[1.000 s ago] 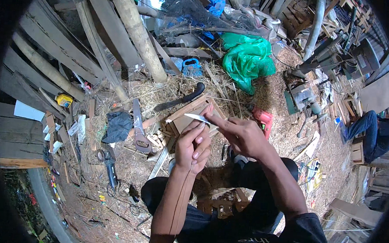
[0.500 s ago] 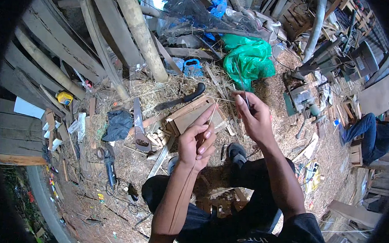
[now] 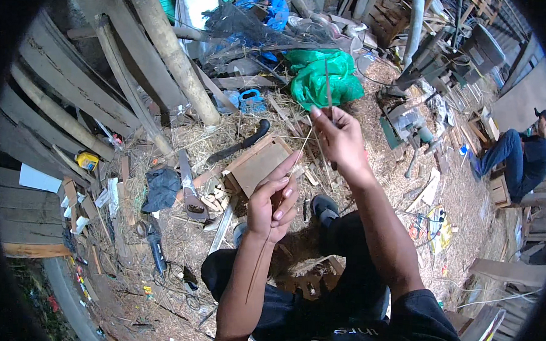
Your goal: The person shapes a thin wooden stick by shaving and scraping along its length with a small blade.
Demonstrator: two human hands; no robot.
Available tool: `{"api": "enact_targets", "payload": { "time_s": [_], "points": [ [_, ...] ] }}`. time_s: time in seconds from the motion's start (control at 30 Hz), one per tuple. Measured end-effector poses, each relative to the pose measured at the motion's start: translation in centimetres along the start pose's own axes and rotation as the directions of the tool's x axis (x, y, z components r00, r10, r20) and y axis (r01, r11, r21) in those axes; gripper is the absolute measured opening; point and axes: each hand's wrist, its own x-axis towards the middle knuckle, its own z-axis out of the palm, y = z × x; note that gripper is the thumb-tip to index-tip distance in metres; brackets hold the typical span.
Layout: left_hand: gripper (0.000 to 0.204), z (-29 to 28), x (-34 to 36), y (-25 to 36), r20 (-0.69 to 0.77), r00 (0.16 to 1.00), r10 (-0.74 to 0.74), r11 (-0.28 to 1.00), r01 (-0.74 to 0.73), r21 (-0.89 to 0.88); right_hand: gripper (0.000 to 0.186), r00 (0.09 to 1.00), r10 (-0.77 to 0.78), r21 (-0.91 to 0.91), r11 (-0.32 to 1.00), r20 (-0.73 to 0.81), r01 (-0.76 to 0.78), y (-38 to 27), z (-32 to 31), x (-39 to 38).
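My left hand is closed on a thin, pale strip, which looks like split bamboo or wood. Its index finger reaches forward along the strip. Just to the right, my right hand grips a knife, its narrow dark blade pointing up and away from me. The strip's upper end comes close to the right thumb; whether they touch I cannot tell. Below both hands lies a wooden box-like block on the ground, with a long dark blade with a black handle beside its far edge.
A handsaw, a black plastic bag and an angle grinder lie left on shavings. A green plastic bag and a blue container are ahead. A machine stands right; a person sits farther right.
My right hand has turned and shifted slightly left, and the knife blade now stands clearer, pointing up. The left hand keeps its hold on the strip. The surroundings have shifted slightly left in view.
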Motion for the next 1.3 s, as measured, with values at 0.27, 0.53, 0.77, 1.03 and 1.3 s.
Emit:
{"api": "enact_targets", "payload": {
  "time_s": [0.27,0.53,0.77,1.03,1.3],
  "points": [
    [0.055,-0.1,-2.1,-1.3,0.102,0.993,-0.056,0.998,0.059,-0.032,0.023,0.981,-0.061,0.187,0.978,-0.187,0.096,-0.8,-2.7,-0.2],
    [0.054,-0.4,-3.7,-2.3,0.062,0.993,-0.103,0.993,0.099,0.062,0.025,0.936,-0.108,0.248,0.948,-0.336,0.199,-0.9,-6.5,-1.3],
    [0.030,-1.9,-2.6,-2.9,-0.063,0.991,0.115,0.973,-0.100,0.206,0.021,0.980,0.031,0.130,0.992,-0.195,-0.005,-1.0,-6.5,-3.5],
    [0.015,-0.7,0.4,-0.2,-0.141,0.919,0.369,0.905,-0.320,0.281,0.021,0.970,0.201,-0.430,0.894,0.136,-0.125,-1.7,-2.7,-8.1],
    [0.010,-2.5,1.0,1.8,-0.115,0.843,0.525,0.848,-0.506,0.159,0.026,0.918,0.239,-0.480,0.875,0.317,-0.062,-0.6,-1.7,-8.9]
  ]
}}
